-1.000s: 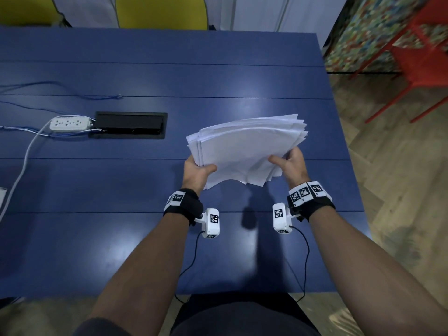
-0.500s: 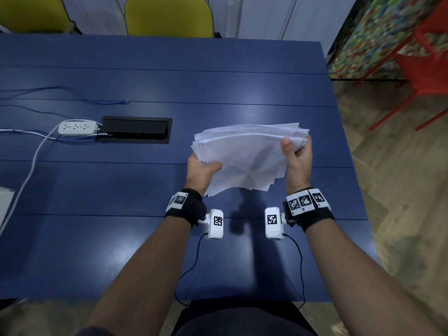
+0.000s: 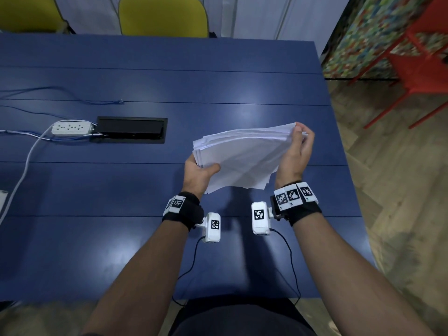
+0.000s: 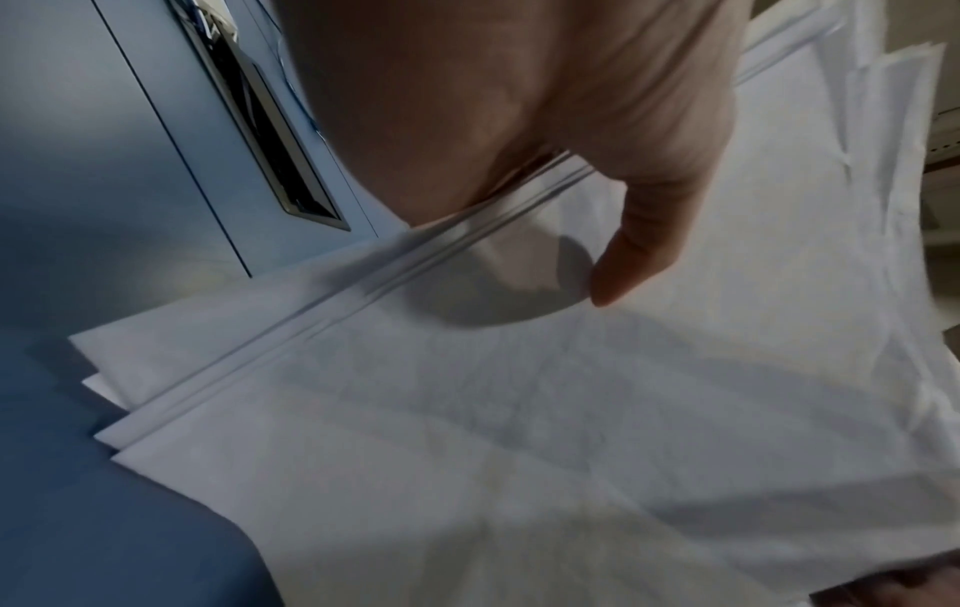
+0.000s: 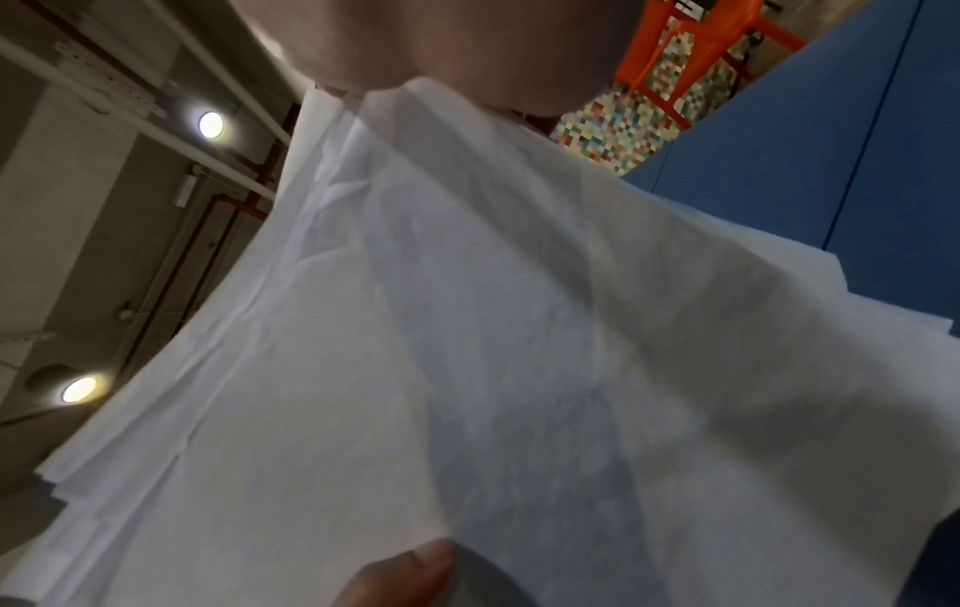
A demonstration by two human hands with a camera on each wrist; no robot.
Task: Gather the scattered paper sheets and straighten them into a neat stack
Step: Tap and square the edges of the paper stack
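Observation:
A loose bundle of white paper sheets [image 3: 244, 156] hangs tilted above the blue table [image 3: 145, 238], its edges fanned and uneven. My left hand [image 3: 198, 169] grips the near left corner, thumb on top and fingers hidden beneath. My right hand [image 3: 299, 146] holds the far right edge up, fingers curled round the top corner. In the left wrist view the thumb [image 4: 639, 254] presses on the sheets [image 4: 571, 410], whose left edges are staggered. In the right wrist view the sheets [image 5: 467, 328] fill the frame under the right hand [image 5: 442, 45].
A black cable hatch [image 3: 131, 129] and a white power strip [image 3: 71, 128] with cables lie at the left. Two yellow chairs [image 3: 164, 15] stand behind the table. A red chair [image 3: 417, 69] stands on the wooden floor at the right, past the table's right edge.
My right hand slid from the near right side of the bundle up to its far right corner and lifted it. The left hand kept its grip on the near left corner.

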